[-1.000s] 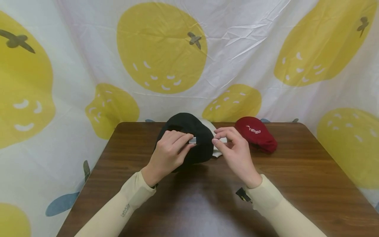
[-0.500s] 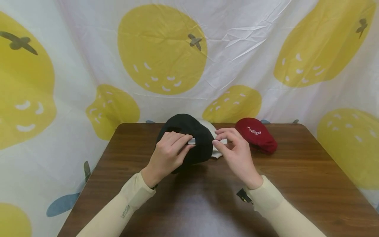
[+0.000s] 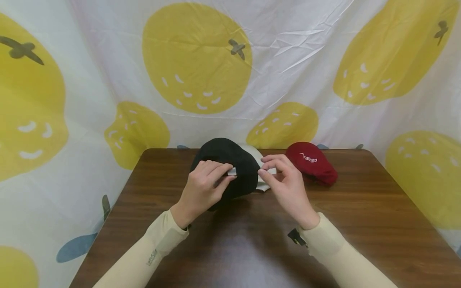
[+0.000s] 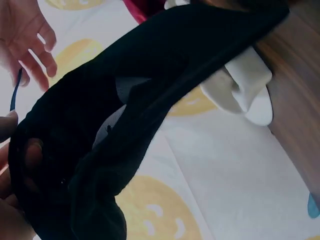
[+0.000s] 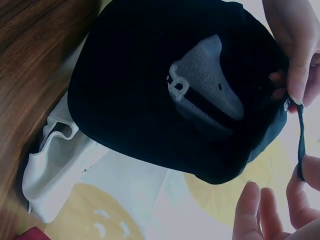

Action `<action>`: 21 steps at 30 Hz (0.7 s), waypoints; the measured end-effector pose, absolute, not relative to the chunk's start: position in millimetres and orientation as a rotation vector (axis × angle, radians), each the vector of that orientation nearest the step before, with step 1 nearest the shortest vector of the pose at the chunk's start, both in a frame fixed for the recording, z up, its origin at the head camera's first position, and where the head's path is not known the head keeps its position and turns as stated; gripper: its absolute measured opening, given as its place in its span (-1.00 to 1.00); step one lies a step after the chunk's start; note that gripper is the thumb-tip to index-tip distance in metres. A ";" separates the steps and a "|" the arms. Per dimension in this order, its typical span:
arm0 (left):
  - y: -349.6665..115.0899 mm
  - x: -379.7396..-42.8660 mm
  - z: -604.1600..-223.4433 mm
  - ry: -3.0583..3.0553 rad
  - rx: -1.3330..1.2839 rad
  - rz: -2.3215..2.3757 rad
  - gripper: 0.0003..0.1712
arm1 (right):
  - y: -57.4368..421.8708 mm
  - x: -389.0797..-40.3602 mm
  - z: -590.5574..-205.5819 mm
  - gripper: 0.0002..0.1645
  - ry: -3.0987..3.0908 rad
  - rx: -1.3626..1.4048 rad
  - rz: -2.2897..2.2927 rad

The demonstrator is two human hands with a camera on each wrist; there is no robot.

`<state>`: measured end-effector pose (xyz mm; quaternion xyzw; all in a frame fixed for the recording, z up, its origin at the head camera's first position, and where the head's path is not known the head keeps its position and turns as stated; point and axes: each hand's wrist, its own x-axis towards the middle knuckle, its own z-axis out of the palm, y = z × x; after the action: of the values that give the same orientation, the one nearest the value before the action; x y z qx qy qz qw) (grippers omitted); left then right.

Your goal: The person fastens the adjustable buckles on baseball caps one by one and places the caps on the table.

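A black cap (image 3: 245, 172) is held over the table in front of me, its hollow inside showing in the right wrist view. My left hand (image 3: 201, 184) pinches its rear edge between thumb and fingers, beside a small pale, shiny piece (image 3: 232, 171). With thumb and fingertip, my right hand (image 3: 286, 186) pinches the free end of a thin dark strap (image 5: 301, 135) that runs from the cap. The strap is stretched between both hands in the right wrist view. The middle of the strap blends into the black cap in the head view.
Behind the black cap lies a white cap (image 3: 264, 187), partly covered. A red cap (image 3: 309, 162) with white lettering rests at the table's back right. The brown wooden table (image 3: 360, 224) ends at a hanging cloth (image 3: 209, 132) printed with yellow fruit.
The left hand and the pale piece have shifted very slightly left, away from the right hand. Both hands keep their grips; the other caps stay in place.
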<state>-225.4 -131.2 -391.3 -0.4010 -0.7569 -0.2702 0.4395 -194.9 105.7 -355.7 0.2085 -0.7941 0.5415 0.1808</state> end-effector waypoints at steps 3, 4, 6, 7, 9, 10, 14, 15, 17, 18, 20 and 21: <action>-129.8 -223.6 -392.2 -1.908 -0.956 -0.745 -0.69 | 106.5 -200.8 -364.1 -0.94 -2.240 0.606 1.544; -129.3 -222.9 -392.2 -1.920 -0.940 -0.768 -0.69 | 107.1 -203.5 -368.0 -0.93 -2.241 0.612 1.540; -128.1 -221.1 -391.6 -1.950 -0.909 -0.815 -0.67 | 108.6 -208.6 -375.1 -0.92 -2.243 0.623 1.533; -127.6 -220.1 -391.2 -1.966 -0.893 -0.843 -0.66 | 109.4 -210.8 -378.6 -0.92 -2.244 0.628 1.526; -126.9 -218.6 -390.0 -1.994 -0.862 -0.903 -0.62 | 110.6 -213.8 -383.0 -0.91 -2.251 0.630 1.512; -126.7 -218.0 -389.2 -2.007 -0.847 -0.932 -0.61 | 111.0 -214.7 -384.2 -0.91 -2.252 0.631 1.506; -126.2 -215.7 -385.8 -2.039 -0.809 -1.013 -0.59 | 109.6 -212.7 -382.8 -0.91 -2.260 0.623 1.501; -126.0 -214.8 -385.1 -2.044 -0.806 -1.021 -0.59 | 108.4 -210.2 -380.2 -0.91 -2.260 0.625 1.501; -125.4 -213.2 -383.3 -2.049 -0.813 -1.029 -0.60 | 105.6 -203.8 -373.1 -0.92 -2.261 0.627 1.508; -124.8 -212.3 -382.6 -2.050 -0.819 -1.028 -0.62 | 104.1 -200.5 -369.6 -0.93 -2.263 0.630 1.511; -123.7 -210.5 -381.6 -2.045 -0.838 -1.017 -0.64 | 101.4 -194.1 -363.5 -0.94 -2.268 0.640 1.512; -123.0 -209.5 -381.0 -2.042 -0.850 -1.012 -0.64 | 100.7 -192.0 -361.6 -0.94 -2.270 0.648 1.510</action>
<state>-209.5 -123.0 -381.0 -0.3276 -0.7872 -0.3903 0.3474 -192.0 100.7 -361.6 0.2278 -0.7984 0.5311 0.1689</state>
